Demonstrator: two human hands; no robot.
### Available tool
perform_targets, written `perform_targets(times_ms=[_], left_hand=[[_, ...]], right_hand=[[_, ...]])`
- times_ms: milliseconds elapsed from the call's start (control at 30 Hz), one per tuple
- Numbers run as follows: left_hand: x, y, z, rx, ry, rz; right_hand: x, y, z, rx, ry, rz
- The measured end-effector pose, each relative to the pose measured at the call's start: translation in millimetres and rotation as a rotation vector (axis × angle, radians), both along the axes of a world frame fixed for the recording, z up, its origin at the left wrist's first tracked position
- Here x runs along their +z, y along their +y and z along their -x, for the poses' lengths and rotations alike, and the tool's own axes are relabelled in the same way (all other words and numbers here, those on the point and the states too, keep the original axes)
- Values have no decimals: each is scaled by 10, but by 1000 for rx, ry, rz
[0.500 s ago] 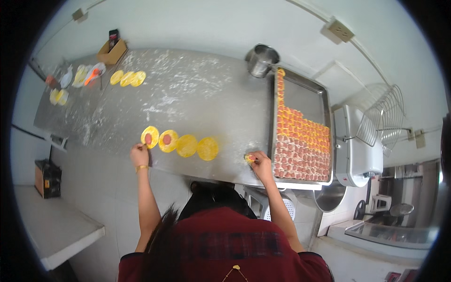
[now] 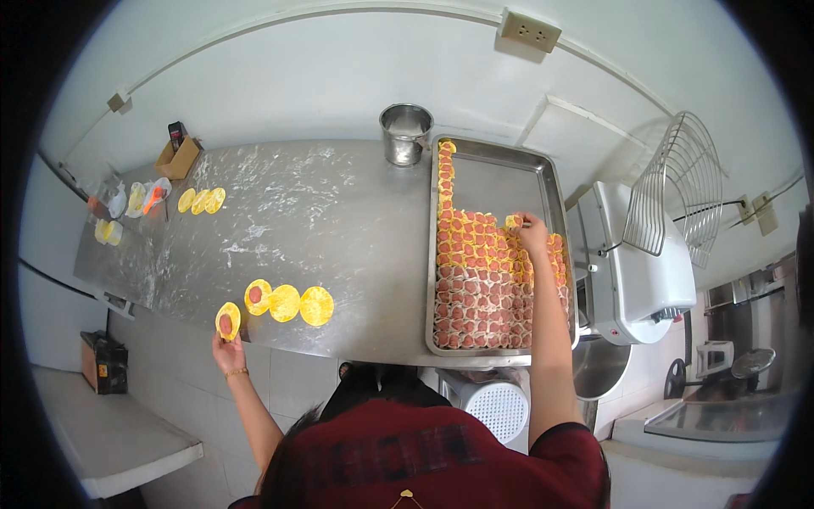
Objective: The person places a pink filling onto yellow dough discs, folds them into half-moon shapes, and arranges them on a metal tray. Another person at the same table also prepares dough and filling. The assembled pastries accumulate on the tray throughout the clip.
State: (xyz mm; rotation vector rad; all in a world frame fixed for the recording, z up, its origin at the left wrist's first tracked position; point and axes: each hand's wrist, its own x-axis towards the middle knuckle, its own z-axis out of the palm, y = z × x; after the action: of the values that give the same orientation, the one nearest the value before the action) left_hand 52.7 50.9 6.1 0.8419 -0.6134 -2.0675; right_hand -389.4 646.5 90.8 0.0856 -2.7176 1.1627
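At the table's front edge, my left hand [image 2: 227, 352] is closed on the lower edge of a round yellow dough wrapper [image 2: 235, 313] with an oval of pink filling on it. Just to its right, another wrapper [image 2: 258, 310] carries filling. Two plain yellow wrappers [image 2: 285, 304] follow, their edges meeting or overlapping. Over the large metal tray [image 2: 498, 176], my right hand [image 2: 532, 232] pinches a small open-topped yellow dumpling [image 2: 513, 221] by the end of the packed rows. Pale dumplings [image 2: 475, 310] fill the tray's near part, yellow ones the middle, and one column runs up its left side.
A metal pot [image 2: 405, 136] stands behind the tray, against the wall. Three more wrappers [image 2: 202, 201] lie far left, near a cardboard box [image 2: 178, 159] and an orange-handled utensil [image 2: 153, 199]. Right of the tray is a white machine [image 2: 640, 267] with a wire guard [image 2: 674, 191].
My right hand has carried the small dumpling from the table's front edge to over the tray. My left hand has drawn the leftmost filled wrapper toward the table edge, and my view has shifted right.
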Motion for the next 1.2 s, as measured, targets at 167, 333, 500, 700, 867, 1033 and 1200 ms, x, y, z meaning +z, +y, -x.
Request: perform_targets(times_ms=[167, 333, 500, 700, 867, 1033, 1200], left_hand=[[162, 502, -176, -83, 27, 19], [235, 813, -310, -115, 19, 20], [297, 1089, -289, -162, 44, 4], [354, 1436, -23, -236, 2, -18], [426, 1614, 224, -341, -12, -42], [537, 1777, 421, -364, -32, -54], [602, 1930, 569, -429, -54, -97]], right_hand=[[-241, 32, 607, 98, -120, -192], [-351, -74, 788, 237, -210, -321], [-340, -82, 815, 404, -280, -398], [-334, 6, 873, 432, -324, -353], [-367, -15, 858, 457, -286, -379], [-341, -11, 815, 441, -360, -305], [-315, 7, 783, 506, -269, -369]])
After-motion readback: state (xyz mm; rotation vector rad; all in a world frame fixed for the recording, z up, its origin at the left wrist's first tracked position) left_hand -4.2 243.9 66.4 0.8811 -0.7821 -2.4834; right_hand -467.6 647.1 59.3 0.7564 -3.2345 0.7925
